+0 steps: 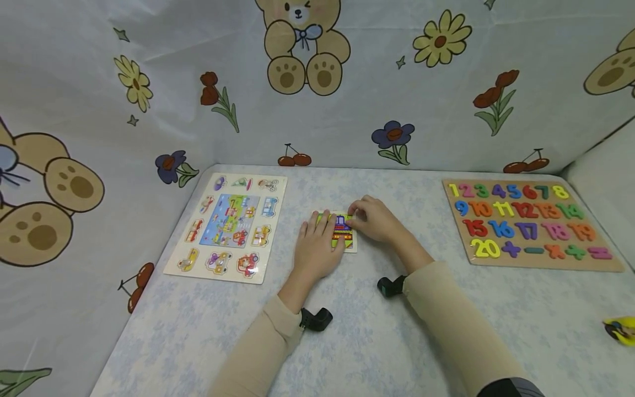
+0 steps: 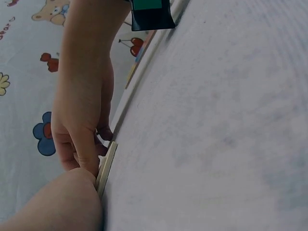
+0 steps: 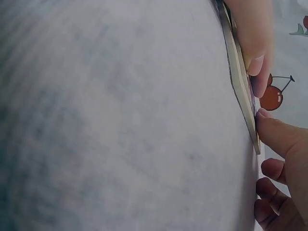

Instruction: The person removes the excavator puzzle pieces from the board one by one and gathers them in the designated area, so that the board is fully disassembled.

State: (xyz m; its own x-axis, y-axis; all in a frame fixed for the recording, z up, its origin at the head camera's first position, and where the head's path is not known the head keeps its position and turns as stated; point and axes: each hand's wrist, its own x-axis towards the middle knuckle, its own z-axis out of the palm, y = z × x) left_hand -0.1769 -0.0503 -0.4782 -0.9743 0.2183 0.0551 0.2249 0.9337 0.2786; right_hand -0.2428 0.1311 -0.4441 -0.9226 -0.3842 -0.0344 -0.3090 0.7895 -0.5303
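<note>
A small square puzzle [image 1: 342,234] with a purple and red vehicle on a yellow-green ground lies flat mid-table. My left hand [image 1: 317,251] rests palm down on its left part, fingers extended, hiding that side. At the upper right edge, my right hand [image 1: 374,219] pinches the puzzle between thumb and bent index finger. In the right wrist view, the right thumb [image 3: 279,134] touches the board's top near the edge, and the other fingers curl beside it. Whether a loose piece is between the fingertips is hidden. The left wrist view shows the board [image 2: 107,166] edge-on.
A large white vehicle puzzle board [image 1: 171,264] lies to the left. On the right is a wooden number board [image 1: 536,264] with colourful numerals and signs. A yellow and black object [image 1: 620,330] sits at the right edge. Patterned cloth [image 1: 347,121] hangs behind the table.
</note>
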